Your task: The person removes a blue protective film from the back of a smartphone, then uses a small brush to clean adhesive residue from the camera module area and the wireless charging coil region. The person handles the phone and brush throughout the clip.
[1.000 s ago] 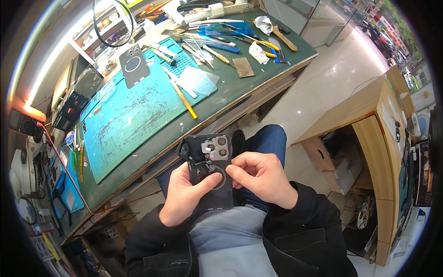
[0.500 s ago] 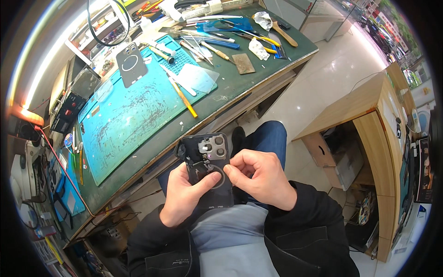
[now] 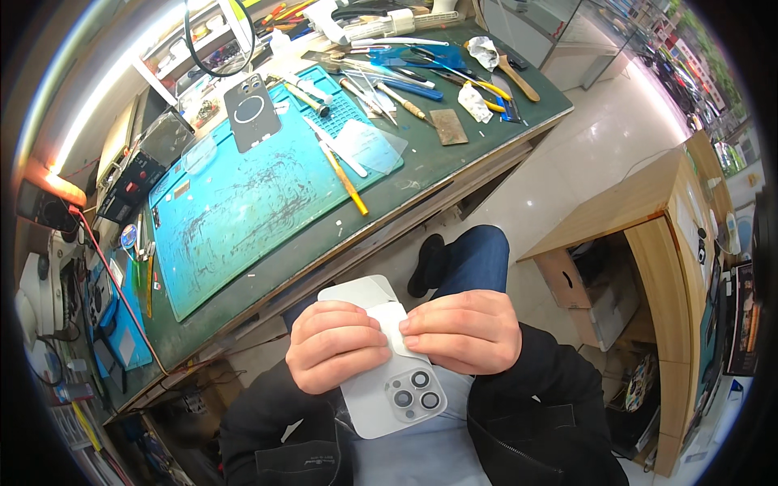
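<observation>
A pale silver-white phone back panel (image 3: 369, 397) is held above my lap, its outer face up. The cluster of round camera lenses sits at the end nearest my body. My left hand (image 3: 336, 344) is closed round its left side, the fingers lying across the face. On the other side, my right hand (image 3: 463, 332) is closed with fingertips pressed together at the panel's right edge. Between the fingers lies a whiter flap or film (image 3: 391, 324); whether it is separate from the panel I cannot tell. Both thumbs are hidden beneath.
Ahead stands a green workbench (image 3: 389, 194) with a blue repair mat (image 3: 235, 219). A black phone back (image 3: 253, 113), a yellow-handled tool (image 3: 348, 186) and several tweezers, pliers and brushes lie on it. A wooden desk (image 3: 616, 211) stands at the right.
The phone panel has been turned over, from its dark inner side with a coil to its pale outer face. Both hands have shifted their grip, with fingers now on top.
</observation>
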